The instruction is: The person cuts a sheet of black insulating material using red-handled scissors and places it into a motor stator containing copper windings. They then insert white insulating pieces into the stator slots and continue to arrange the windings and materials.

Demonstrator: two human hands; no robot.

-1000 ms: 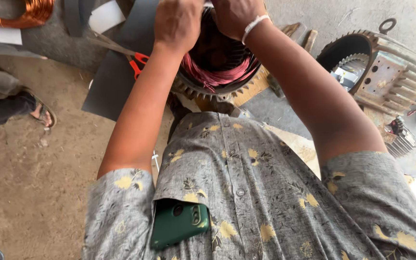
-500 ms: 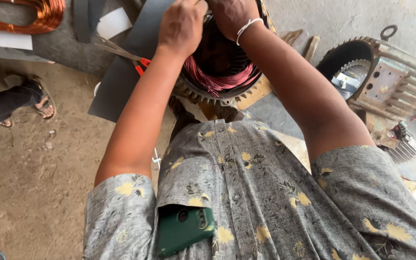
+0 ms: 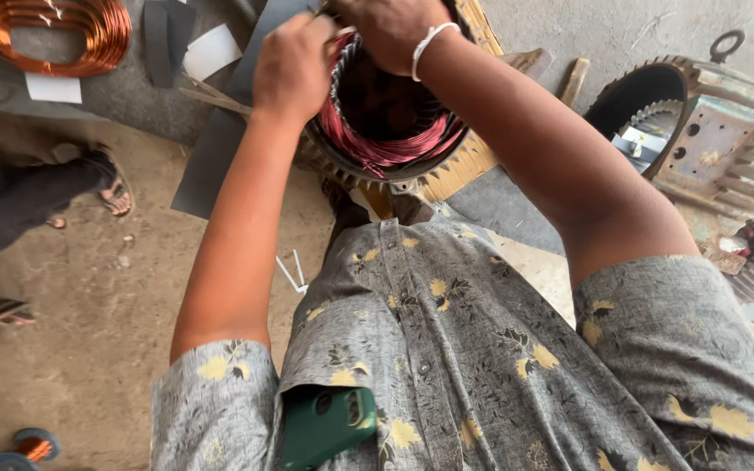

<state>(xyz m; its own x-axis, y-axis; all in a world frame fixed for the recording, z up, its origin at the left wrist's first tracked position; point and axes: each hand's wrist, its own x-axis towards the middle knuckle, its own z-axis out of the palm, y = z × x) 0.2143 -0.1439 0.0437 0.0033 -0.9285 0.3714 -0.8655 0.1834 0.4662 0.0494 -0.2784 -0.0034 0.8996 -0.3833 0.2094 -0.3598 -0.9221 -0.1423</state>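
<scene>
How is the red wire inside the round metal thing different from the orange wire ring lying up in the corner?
The red wire is packed inside the round metal stator, with both hands, left and right, at its rim; the orange wire ring lies loose, apart from the hands. The red wire looks pinkish red, the orange ring bright copper. Both are thin wire wound in round loops.

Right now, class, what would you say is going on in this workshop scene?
A person bends over a round motor stator, both hands at its top edge. The left hand and right hand work the reddish copper windings inside. A loose copper wire coil lies to the left, and a finned motor housing sits at right.
</scene>
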